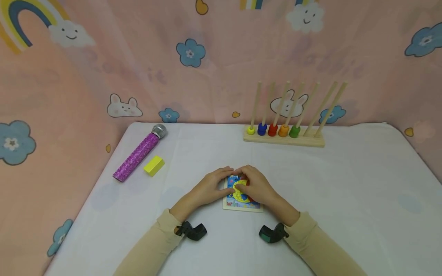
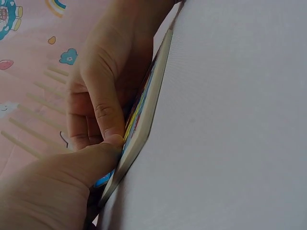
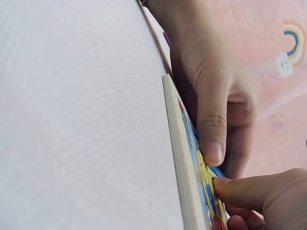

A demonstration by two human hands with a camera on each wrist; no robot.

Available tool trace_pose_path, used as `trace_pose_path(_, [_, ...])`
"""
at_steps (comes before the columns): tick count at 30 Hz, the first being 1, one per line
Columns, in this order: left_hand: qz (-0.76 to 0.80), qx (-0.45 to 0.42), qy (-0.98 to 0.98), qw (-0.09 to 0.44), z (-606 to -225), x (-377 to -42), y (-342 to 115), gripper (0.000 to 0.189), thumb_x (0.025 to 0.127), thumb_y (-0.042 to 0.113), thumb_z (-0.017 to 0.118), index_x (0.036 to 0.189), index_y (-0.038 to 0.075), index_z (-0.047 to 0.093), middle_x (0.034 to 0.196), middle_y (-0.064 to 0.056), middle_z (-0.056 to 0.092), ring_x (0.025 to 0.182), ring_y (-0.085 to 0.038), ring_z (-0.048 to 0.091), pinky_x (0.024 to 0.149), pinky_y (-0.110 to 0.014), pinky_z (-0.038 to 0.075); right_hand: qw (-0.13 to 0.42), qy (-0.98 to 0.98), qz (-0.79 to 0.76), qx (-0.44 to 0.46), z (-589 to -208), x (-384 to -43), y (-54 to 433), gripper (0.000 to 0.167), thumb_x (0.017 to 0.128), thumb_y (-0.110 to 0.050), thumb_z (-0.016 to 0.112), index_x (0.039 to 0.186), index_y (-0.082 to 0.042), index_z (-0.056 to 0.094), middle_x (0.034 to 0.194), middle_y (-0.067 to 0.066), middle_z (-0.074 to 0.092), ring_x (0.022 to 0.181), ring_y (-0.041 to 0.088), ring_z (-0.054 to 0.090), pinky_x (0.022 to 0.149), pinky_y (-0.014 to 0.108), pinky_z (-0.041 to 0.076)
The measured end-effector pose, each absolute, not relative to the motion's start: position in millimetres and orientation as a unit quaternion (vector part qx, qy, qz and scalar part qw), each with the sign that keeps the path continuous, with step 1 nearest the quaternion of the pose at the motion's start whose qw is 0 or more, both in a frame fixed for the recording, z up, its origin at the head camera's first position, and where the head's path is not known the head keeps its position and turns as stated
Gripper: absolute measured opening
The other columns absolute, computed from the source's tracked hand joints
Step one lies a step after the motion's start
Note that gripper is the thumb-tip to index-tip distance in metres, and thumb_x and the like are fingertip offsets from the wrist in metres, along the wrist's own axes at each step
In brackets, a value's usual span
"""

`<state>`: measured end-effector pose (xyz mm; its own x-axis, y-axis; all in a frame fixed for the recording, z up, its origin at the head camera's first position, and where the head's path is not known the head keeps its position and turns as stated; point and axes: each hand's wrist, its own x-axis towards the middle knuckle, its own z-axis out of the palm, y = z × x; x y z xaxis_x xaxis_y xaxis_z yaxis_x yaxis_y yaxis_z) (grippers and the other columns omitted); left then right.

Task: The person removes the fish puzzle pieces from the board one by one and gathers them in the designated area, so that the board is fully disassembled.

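A small jigsaw puzzle [image 1: 241,205] with a pale wooden frame lies on the white table, its picture yellow, blue and red. My left hand [image 1: 208,187] reaches over its left side, thumb touching the yellow middle and fingers extending towards the far edge. From the right, my right hand [image 1: 259,186] covers part of the picture, its thumb also resting on the yellow area. Both thumbs nearly meet on the puzzle [image 3: 206,177] in the right wrist view. In the left wrist view, the left hand [image 2: 57,182] hides the puzzle's near corner. Neither hand visibly lifts a piece.
A glittery purple microphone [image 1: 139,153] lies at the left, with a yellow block [image 1: 154,165] beside it. At the back right stands a wooden peg rack [image 1: 284,141] with coloured beads. A patterned pink cloth [image 1: 221,84] hangs behind the table.
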<state>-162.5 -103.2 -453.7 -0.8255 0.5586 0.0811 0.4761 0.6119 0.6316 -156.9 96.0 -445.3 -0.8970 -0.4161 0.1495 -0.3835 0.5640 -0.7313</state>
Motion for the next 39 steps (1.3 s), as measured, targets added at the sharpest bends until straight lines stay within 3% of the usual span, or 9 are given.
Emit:
trace_pose_path(8, [0.331, 0.285, 0.898, 0.053, -455.1, -162.1, -103.4, 0.061, 0.086, 0.033, 0.070, 0.137, 0.005, 0.050, 0.145, -0.010, 0.044, 0.137, -0.024, 0.038, 0.111, -0.040, 0.035, 0.037, 0.885, -0.411, -0.216, -446.4, -158.2, 96.5, 0.031, 0.085, -0.011, 0.070, 0.115, -0.008, 0.062, 0.109, 0.004, 0.061, 0.095, 0.016, 0.056, 0.086, 0.034, 0.050])
trace_pose_path(24, [0.320, 0.283, 0.902, 0.058, -452.8, -161.2, -102.5, 0.063, 0.088, 0.038, 0.066, 0.139, 0.007, 0.047, 0.147, -0.009, 0.042, 0.138, -0.024, 0.037, 0.112, -0.041, 0.034, 0.073, 0.874, -0.437, -0.199, -438.6, -160.9, 105.1, 0.030, 0.087, -0.011, 0.066, 0.116, -0.007, 0.062, 0.102, 0.005, 0.060, 0.088, 0.015, 0.054, 0.078, 0.025, 0.048])
trace_pose_path(30, [0.326, 0.285, 0.899, 0.060, -450.8, -160.5, -103.2, 0.062, 0.088, 0.035, 0.068, 0.138, 0.005, 0.048, 0.147, -0.009, 0.042, 0.139, -0.023, 0.036, 0.113, -0.038, 0.033, 0.078, 0.882, -0.430, -0.177, -434.2, -161.7, 115.0, 0.029, 0.089, -0.010, 0.065, 0.117, -0.006, 0.062, 0.107, 0.007, 0.059, 0.095, 0.019, 0.057, 0.085, 0.034, 0.052])
trace_pose_path(39, [0.324, 0.280, 0.901, 0.063, -450.0, -158.7, -101.6, 0.062, 0.087, 0.034, 0.069, 0.138, 0.006, 0.048, 0.147, -0.007, 0.042, 0.139, -0.022, 0.036, 0.112, -0.037, 0.033, 0.062, 0.897, -0.420, -0.125, -430.1, -161.8, 158.0, 0.031, 0.091, -0.008, 0.060, 0.122, -0.006, 0.059, 0.121, 0.011, 0.057, 0.110, 0.026, 0.053, 0.098, 0.046, 0.047])
